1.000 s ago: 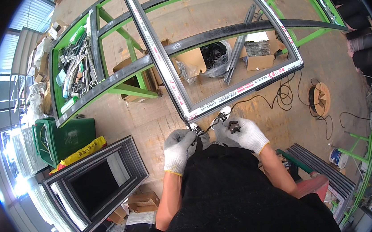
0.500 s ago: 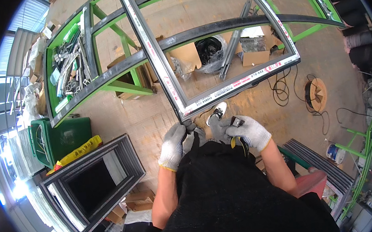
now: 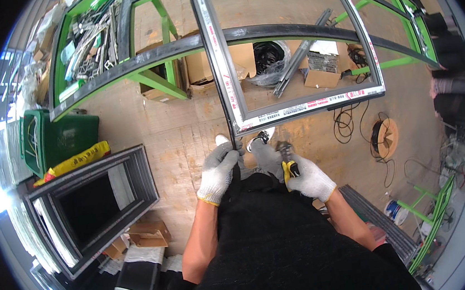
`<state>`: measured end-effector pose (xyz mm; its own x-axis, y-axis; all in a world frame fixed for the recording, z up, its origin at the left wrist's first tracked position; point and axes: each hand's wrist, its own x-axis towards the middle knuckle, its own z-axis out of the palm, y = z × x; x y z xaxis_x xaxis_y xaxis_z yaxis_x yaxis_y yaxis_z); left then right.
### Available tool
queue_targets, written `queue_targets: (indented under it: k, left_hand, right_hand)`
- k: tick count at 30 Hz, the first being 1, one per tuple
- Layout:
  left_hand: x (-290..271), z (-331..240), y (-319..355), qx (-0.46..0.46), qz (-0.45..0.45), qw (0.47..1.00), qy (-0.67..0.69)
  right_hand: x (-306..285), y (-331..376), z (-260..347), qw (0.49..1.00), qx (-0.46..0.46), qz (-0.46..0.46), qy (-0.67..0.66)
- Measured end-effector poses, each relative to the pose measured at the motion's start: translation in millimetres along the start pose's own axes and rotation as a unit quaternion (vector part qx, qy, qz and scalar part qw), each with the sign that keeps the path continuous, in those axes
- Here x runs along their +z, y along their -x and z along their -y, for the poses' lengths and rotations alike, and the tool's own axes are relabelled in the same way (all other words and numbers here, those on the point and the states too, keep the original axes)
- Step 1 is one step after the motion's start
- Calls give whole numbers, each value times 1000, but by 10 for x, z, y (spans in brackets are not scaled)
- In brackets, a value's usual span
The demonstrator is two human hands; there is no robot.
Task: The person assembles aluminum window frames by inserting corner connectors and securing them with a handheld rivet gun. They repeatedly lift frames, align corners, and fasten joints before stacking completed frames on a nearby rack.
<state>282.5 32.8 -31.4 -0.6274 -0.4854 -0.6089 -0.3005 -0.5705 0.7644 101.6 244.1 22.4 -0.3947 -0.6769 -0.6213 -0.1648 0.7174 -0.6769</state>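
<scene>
A long yellow bag point(image 3: 74, 161) with red markings lies on the floor beside a green crate point(image 3: 58, 140). Brown cardboard boxes point(image 3: 321, 78) sit under the green frame, another cardboard box point(image 3: 149, 234) by the dark frames at lower left. A white strip label point(image 3: 318, 104) with red print runs along the window frame's near edge.

Grey-white knit gloves with yellow cuffs, black top, white shoes.

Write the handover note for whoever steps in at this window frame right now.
Left hand: gloved, gripping the near corner of the dark window frame, which lies on the green stand.
Right hand: gloved, holding a yellow-handled tool just below that corner, not touching the frame.
Done: frame laid flat on the stand.
Left: whatever is to be done at the corner; the pictures show no finished result there.
</scene>
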Motion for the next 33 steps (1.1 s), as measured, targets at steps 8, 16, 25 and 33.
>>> queue_targets:
  k: [8,16,25,33]
  left_hand:
    - [271,-71,172,40,-149,985,-81]
    - [460,-45,258,70,-234,966,-80]
    - [506,-75,322,97,-271,952,-100]
    - [473,-123,328,135,-267,938,-173]
  right_hand:
    - [-336,-684,789,940,-136,152,274]
    - [-371,-1012,810,892,-269,209,296]
    - [-285,-1108,695,884,-322,206,268]
    - [-263,-1117,691,885,-339,193,255]
